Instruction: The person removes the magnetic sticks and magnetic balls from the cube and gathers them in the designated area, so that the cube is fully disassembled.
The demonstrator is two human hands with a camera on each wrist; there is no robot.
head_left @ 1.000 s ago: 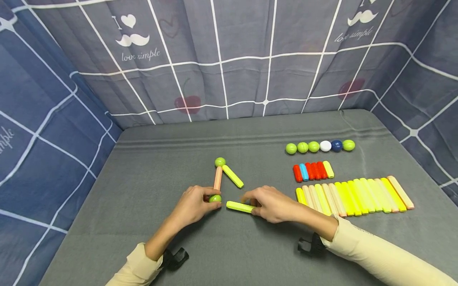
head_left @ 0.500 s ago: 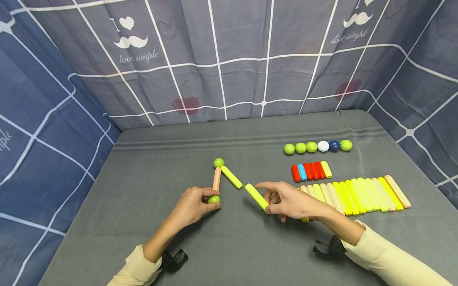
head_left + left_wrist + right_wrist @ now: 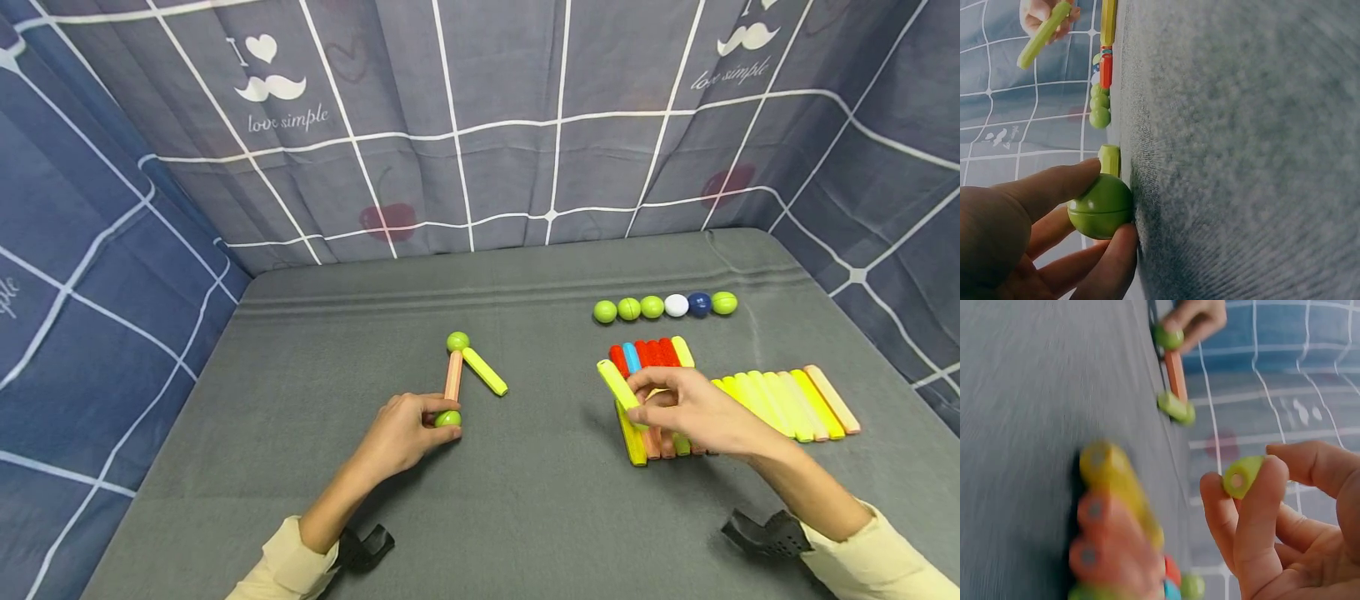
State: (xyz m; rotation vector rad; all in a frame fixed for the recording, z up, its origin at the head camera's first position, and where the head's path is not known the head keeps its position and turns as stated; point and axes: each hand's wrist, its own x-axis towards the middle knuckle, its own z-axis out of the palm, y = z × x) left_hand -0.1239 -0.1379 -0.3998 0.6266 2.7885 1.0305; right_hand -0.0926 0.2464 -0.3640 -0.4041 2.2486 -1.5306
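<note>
My left hand pinches a green ball between thumb and fingers, down on the grey cloth. From that ball a salmon-coloured stick runs up to another green ball. A yellow-green stick slants away to the lower right of this far ball. Off to the right, my right hand holds a second yellow-green stick by its near end. The right wrist view shows that stick's end, with a small hole, between the fingertips. It is raised over the left end of a row of sticks.
Short red, blue and yellow sticks lie side by side just behind the long row, partly covered by the right hand. Farther back stands a line of green, white and navy balls. A checked curtain rises behind the grey table.
My right hand has picked the yellow-green stick up from beside the left hand and carried it right, over the stick row. The left hand stays on its ball.
</note>
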